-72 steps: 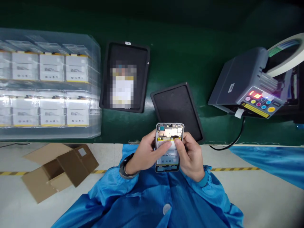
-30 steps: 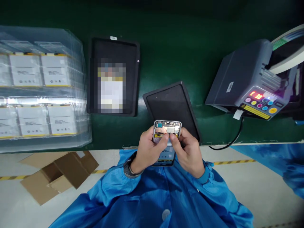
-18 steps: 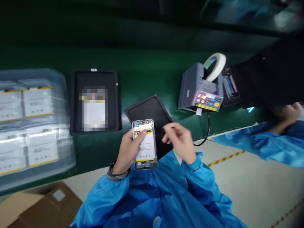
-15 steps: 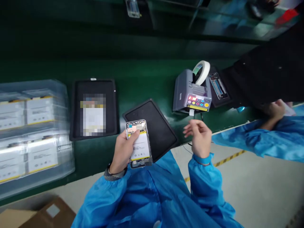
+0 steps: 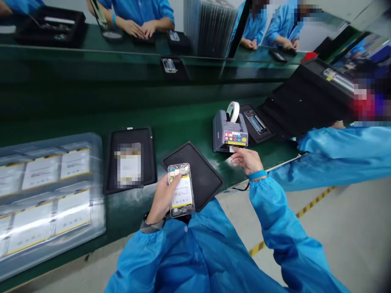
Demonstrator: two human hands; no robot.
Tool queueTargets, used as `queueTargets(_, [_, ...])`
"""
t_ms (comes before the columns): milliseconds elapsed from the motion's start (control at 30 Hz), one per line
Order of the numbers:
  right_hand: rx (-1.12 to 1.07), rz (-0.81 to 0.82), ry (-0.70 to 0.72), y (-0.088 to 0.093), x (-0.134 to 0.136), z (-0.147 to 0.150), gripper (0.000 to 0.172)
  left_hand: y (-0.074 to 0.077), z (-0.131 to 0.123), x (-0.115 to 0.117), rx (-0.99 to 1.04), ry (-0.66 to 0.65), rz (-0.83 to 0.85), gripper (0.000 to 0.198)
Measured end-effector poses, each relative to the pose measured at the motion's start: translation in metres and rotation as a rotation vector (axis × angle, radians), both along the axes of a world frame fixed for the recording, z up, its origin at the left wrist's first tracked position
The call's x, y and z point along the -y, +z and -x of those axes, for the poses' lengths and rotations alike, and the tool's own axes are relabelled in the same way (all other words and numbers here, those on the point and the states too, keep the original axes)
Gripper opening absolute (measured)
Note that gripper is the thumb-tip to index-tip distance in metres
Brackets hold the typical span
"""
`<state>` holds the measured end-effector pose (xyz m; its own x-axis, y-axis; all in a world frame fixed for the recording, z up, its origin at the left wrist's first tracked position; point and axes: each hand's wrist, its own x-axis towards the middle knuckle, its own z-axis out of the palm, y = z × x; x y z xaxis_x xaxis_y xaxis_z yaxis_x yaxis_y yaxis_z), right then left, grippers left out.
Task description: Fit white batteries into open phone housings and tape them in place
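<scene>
The left hand (image 5: 163,196) has its fingers wrapped around the side of an opened phone (image 5: 181,203), gripping it with the thumb lying across the upper inside, near the white battery (image 5: 184,190). The right hand (image 5: 249,160) has its fingers (image 5: 238,155) bunched together at the white tape end (image 5: 231,149) below the front of a gray tape dispenser (image 5: 220,131); whether they pinch it I cannot tell. The phone is held at the near edge of the green surface (image 5: 180,118), overlapping in view a black tray (image 5: 203,175) set askew. Left of that, a 2nd black tray (image 5: 149,142) holds a partly blurred device (image 5: 130,169), and farther left stand clear plastic trays (image 5: 98,167) of batteries (image 5: 75,163). Behind the dispenser, a 3rd black tray (image 5: 266,137) bears a phone frame (image 5: 256,122). At right shows a co-worker's blue sleeve (image 5: 326,140).
</scene>
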<state>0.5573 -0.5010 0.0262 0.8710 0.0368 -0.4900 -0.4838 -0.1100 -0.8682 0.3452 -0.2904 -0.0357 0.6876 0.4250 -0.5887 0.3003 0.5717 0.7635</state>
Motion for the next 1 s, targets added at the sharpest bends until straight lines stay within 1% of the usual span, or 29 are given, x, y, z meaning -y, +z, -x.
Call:
queueTargets(67, [0.022,-0.016,-0.012,-0.004,-0.002,-0.002,0.026,0.001,0.001,-0.001,0.012,-0.015,0.002,0.049])
queueTargets(167, [0.061,-0.043,-0.032,-0.01,-0.004,-0.004,0.035,0.003,0.002,-0.003,0.059,-0.034,0.016,0.054])
queueTargets(300, [0.131,-0.062,-0.06,-0.015,-0.005,-0.005,0.035,0.005,0.002,-0.007,0.153,-0.052,0.027,0.063])
queueTargets(400, [0.161,-0.045,-0.057,-0.015,-0.006,0.003,0.037,0.009,-0.001,-0.012,0.211,-0.072,0.012,0.063])
queueTargets(467, [0.169,-0.05,-0.01,-0.014,-0.008,0.021,0.034,0.012,-0.004,-0.016,0.23,-0.073,0.0,0.063])
queueTargets(500, [0.176,-0.063,0.043,-0.014,-0.01,0.035,0.031,0.014,-0.006,-0.019,0.244,-0.063,-0.012,0.062])
queueTargets(567, [0.197,-0.09,0.196,-0.013,-0.016,0.069,0.027,0.019,-0.008,-0.022,0.285,-0.026,-0.055,0.063])
queueTargets(633, [0.211,-0.084,0.362,-0.013,-0.024,0.106,0.029,0.023,-0.01,-0.025,0.312,0.013,-0.105,0.064])
queueTargets(667, [0.218,-0.078,0.418,-0.013,-0.029,0.123,0.029,0.026,-0.011,-0.026,0.309,0.028,-0.127,0.065])
queueTargets(733, [0.24,-0.07,0.463,-0.013,-0.038,0.147,0.027,0.031,-0.011,-0.026,0.288,0.055,-0.167,0.064])
queueTargets(833, [0.326,-0.07,0.465,-0.015,-0.049,0.162,0.021,0.038,-0.012,-0.023,0.283,0.098,-0.239,0.059])
queueTargets(1000, [0.494,-0.031,0.424,-0.018,-0.057,0.161,0.014,0.045,-0.013,-0.016,0.329,0.128,-0.319,0.054])
